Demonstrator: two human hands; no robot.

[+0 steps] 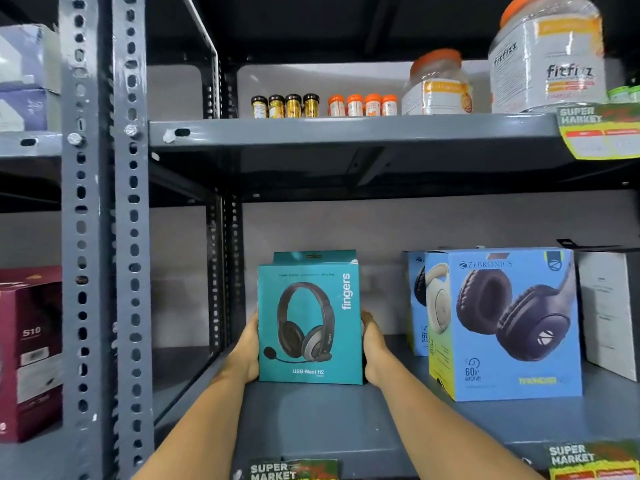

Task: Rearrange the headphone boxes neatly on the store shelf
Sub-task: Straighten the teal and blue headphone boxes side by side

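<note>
Both hands clamp the teal box (310,323) by its side edges, the left hand (246,351) at its 9 o'clock and the right hand (372,344) at its 3 o'clock. This grip probably serves to keep the box upright and its front square to the aisle while it is set in place. It stands on the shelf (329,420), near the left rear corner. The blue box (505,323) stands well apart at its 3 o'clock, leaving a gap to close.
</note>
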